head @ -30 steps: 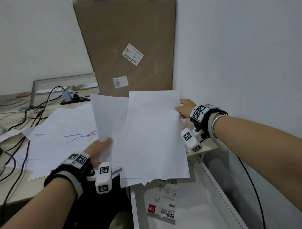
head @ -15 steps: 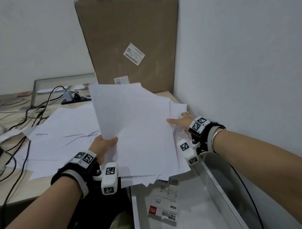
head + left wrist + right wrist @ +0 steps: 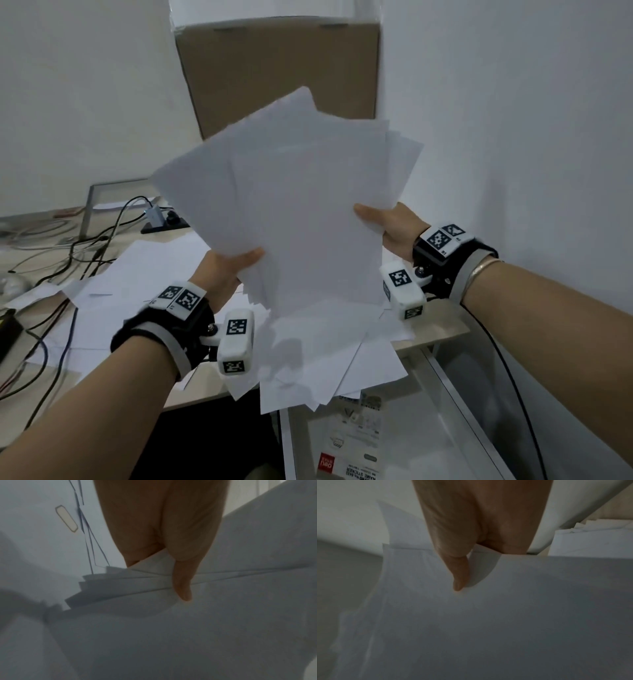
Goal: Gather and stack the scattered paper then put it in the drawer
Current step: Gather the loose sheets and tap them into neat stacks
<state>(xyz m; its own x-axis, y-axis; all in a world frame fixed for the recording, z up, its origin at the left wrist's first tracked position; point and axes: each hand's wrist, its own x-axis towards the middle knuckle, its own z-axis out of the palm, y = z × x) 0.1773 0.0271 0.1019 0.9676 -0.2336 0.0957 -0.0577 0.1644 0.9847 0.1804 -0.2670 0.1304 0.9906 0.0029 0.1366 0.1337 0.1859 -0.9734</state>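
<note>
A fanned bundle of white paper sheets [image 3: 301, 212] is held upright above the desk corner. My left hand [image 3: 236, 267] pinches its lower left edge, thumb on the front face. My right hand [image 3: 383, 219] pinches the right edge, thumb on the front. In the left wrist view the thumb [image 3: 183, 585] presses across several offset sheet edges [image 3: 120, 585]. In the right wrist view the thumb [image 3: 458, 577] lies on the top sheet [image 3: 505, 615]. More loose sheets [image 3: 144, 274] lie spread on the desk, some overhanging its front edge [image 3: 325, 373]. The open drawer [image 3: 445, 394] lies below right.
A tall cardboard box [image 3: 281, 72] leans against the wall behind the paper. Cables [image 3: 85, 246] and a metal stand [image 3: 99, 195] occupy the left of the desk. A sticker pack [image 3: 349, 455] lies inside the drawer. The white wall [image 3: 513, 137] is close on the right.
Both hands have lifted the bundle higher and tilted it upright. The right hand has shifted from the far edge to the right side, and the sheets now fan out.
</note>
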